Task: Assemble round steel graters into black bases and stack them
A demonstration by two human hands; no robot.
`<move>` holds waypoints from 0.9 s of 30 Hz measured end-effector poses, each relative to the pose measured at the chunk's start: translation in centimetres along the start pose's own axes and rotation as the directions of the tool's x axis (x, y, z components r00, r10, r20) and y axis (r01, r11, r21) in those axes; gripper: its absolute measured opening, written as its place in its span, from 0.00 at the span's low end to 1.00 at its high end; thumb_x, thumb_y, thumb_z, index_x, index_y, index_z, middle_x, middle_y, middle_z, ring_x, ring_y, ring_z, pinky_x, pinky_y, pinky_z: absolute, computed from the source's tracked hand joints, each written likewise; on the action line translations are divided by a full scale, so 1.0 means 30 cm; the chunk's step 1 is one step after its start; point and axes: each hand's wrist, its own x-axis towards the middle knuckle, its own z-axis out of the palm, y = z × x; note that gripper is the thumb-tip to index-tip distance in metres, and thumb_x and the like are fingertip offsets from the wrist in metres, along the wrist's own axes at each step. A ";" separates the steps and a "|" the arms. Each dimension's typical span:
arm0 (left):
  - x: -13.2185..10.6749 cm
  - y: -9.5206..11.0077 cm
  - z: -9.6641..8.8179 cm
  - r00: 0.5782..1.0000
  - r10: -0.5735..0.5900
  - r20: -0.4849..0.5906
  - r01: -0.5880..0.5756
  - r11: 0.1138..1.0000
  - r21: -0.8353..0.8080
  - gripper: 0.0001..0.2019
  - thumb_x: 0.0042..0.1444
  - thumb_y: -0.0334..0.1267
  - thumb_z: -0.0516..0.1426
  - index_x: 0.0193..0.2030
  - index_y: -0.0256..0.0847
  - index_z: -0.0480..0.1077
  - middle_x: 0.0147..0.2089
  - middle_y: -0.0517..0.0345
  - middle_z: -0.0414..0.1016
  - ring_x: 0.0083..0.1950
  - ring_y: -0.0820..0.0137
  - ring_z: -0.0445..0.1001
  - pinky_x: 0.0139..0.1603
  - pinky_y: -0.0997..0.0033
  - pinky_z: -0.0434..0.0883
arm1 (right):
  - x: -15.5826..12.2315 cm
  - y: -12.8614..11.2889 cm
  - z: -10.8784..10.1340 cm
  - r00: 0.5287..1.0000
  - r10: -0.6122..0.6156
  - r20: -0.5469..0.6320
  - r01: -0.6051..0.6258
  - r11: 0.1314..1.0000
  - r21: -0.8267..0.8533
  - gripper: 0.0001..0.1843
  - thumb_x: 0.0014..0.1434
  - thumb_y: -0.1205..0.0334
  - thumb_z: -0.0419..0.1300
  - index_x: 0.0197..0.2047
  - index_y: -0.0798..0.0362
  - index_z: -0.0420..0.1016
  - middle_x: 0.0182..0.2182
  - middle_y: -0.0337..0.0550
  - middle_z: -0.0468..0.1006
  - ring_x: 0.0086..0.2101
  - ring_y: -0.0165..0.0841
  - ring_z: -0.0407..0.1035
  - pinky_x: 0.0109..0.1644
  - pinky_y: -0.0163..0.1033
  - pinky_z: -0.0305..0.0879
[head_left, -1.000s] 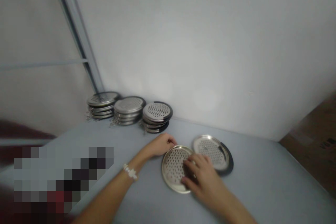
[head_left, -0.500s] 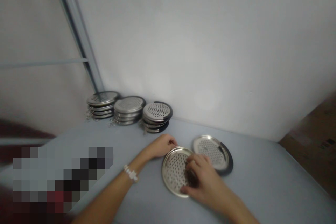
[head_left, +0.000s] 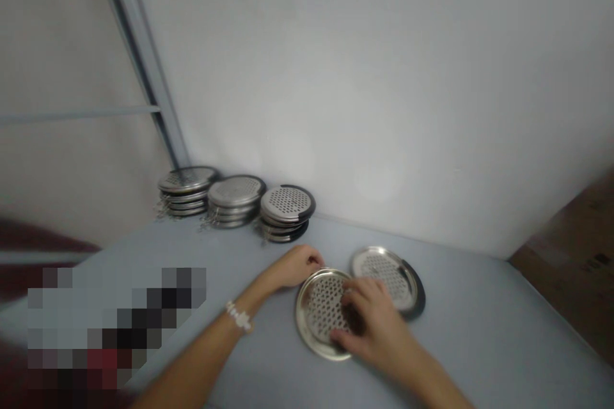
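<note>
A round perforated steel disc (head_left: 319, 313) lies on the grey table in front of me. My left hand (head_left: 295, 265) is curled at its far left rim, fingertips pinching the edge. My right hand (head_left: 371, 323) rests on the disc's right half, fingers bent over its surface and near edge. A second perforated disc (head_left: 384, 271), seated on a black ring, lies just behind and to the right, touching neither hand.
Three low stacks of similar perforated discs (head_left: 237, 199) stand against the white wall at the back left. A slanted metal post (head_left: 144, 64) rises behind them. A brown cardboard box (head_left: 575, 255) sits at the right. A pixelated patch covers the lower left.
My right hand shifted slightly on the disc, and the disc turned or slid a little. My left hand stayed at the rim.
</note>
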 end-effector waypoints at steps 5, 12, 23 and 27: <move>-0.002 0.005 -0.002 1.000 0.011 -0.003 -0.011 1.000 0.014 0.15 0.53 0.38 0.54 0.37 0.32 0.80 0.36 0.48 0.83 0.36 0.65 0.77 0.35 0.72 0.68 | -0.003 0.008 0.004 1.000 -0.013 -0.006 0.013 1.000 0.003 0.18 0.48 0.56 0.73 0.40 0.50 0.74 0.50 0.46 0.75 0.52 0.45 0.65 0.60 0.53 0.53; 0.001 -0.004 0.001 1.000 0.012 0.001 -0.012 1.000 0.016 0.14 0.53 0.38 0.54 0.38 0.34 0.80 0.37 0.49 0.83 0.36 0.65 0.77 0.36 0.72 0.68 | -0.004 -0.003 -0.002 1.000 -0.022 -0.009 0.022 1.000 -0.001 0.18 0.48 0.57 0.73 0.39 0.51 0.74 0.49 0.46 0.75 0.51 0.45 0.65 0.58 0.52 0.55; 0.001 0.006 -0.002 0.999 -0.001 -0.049 0.002 0.999 0.032 0.15 0.52 0.36 0.53 0.37 0.34 0.80 0.37 0.49 0.83 0.37 0.65 0.77 0.37 0.72 0.69 | -0.002 0.005 0.021 0.999 0.009 0.038 -0.007 0.999 -0.040 0.19 0.52 0.50 0.72 0.41 0.50 0.75 0.50 0.47 0.75 0.52 0.45 0.65 0.58 0.52 0.56; -0.001 0.011 -0.003 0.999 0.005 -0.050 -0.003 0.999 0.052 0.15 0.52 0.35 0.52 0.37 0.35 0.81 0.35 0.50 0.83 0.36 0.65 0.76 0.37 0.72 0.68 | 0.003 0.004 -0.008 0.998 -0.016 0.053 0.018 0.999 -0.041 0.14 0.59 0.51 0.66 0.44 0.49 0.73 0.49 0.45 0.75 0.50 0.42 0.66 0.58 0.51 0.56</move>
